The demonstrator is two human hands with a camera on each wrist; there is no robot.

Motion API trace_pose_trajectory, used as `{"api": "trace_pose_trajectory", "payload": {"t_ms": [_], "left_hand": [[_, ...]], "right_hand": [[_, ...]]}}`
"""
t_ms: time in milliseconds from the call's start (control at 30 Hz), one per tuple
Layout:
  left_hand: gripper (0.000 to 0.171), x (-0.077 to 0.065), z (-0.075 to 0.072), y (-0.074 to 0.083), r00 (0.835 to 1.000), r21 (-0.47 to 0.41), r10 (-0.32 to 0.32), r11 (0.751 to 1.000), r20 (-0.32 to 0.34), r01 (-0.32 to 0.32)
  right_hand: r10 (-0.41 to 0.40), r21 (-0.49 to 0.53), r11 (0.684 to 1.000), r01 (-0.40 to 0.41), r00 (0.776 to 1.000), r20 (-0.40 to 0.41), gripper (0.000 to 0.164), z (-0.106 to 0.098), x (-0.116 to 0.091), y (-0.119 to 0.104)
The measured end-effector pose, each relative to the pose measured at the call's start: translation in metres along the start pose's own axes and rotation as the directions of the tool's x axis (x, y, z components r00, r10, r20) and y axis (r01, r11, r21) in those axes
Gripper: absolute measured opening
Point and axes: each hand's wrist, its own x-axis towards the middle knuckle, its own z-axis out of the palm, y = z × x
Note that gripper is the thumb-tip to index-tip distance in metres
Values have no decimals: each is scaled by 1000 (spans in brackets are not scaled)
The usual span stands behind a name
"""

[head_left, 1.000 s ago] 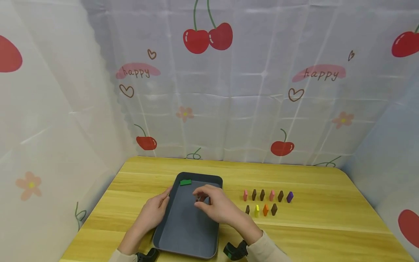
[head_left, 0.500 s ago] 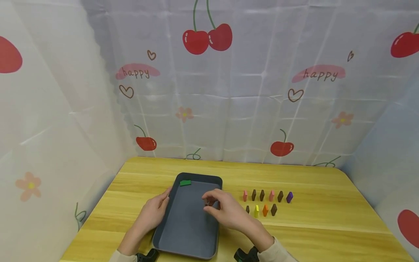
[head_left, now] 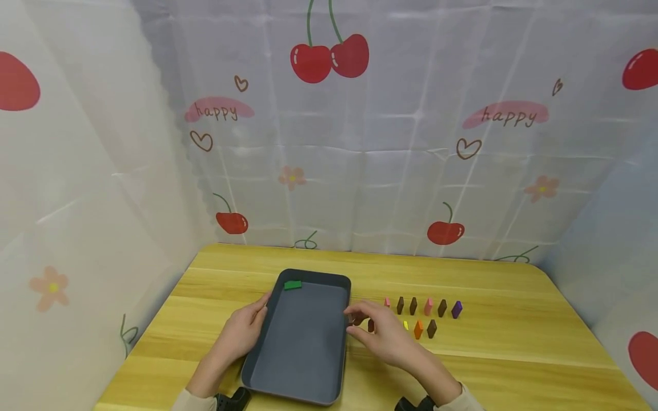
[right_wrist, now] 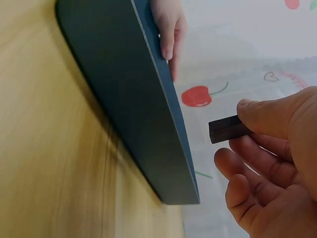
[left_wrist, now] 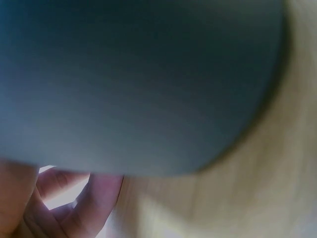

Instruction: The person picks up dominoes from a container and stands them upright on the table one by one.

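The grey rectangular tray lies on the table, with a green domino flat in its far left corner. My left hand grips the tray's left side, its fingertips at the rim. Blurred in the left wrist view, curled fingers show below the dark tray. Just beyond the right rim is my right hand, which pinches a small dark brown domino between thumb and fingers. The right wrist view shows this domino held apart from the tray's side wall.
Right of the tray, several dominoes stand upright in two rows. Among them are a pink domino, a purple domino, an orange domino and dark brown ones. My right hand partly covers the nearer row's left end. A cherry-printed curtain encloses the table.
My right hand has moved right, from above the tray's middle to just past its right rim, with the dark brown domino still pinched. My left hand and the tray hold their place.
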Motion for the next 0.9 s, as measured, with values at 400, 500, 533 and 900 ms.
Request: {"api": "trace_pose_trajectory", "payload": {"t_ms": [400, 500, 533, 900], "left_hand": [[48, 1, 1, -2, 1000, 4, -1, 1000, 3, 1], [48, 1, 1, -2, 1000, 6, -1, 1000, 4, 1], [48, 1, 1, -2, 1000, 8, 0, 1000, 3, 0], [48, 1, 1, 0, 1000, 14, 5, 1000, -5, -5]], "right_hand": [[60, 28, 998, -59, 998, -29, 24, -17, -20, 9], [71, 25, 997, -70, 996, -48, 24, -21, -25, 13], [74, 20, 997, -73, 996, -52, 24, -22, -27, 14], [72, -29, 997, -75, 992, -101, 25, -36, -50, 28]]}}
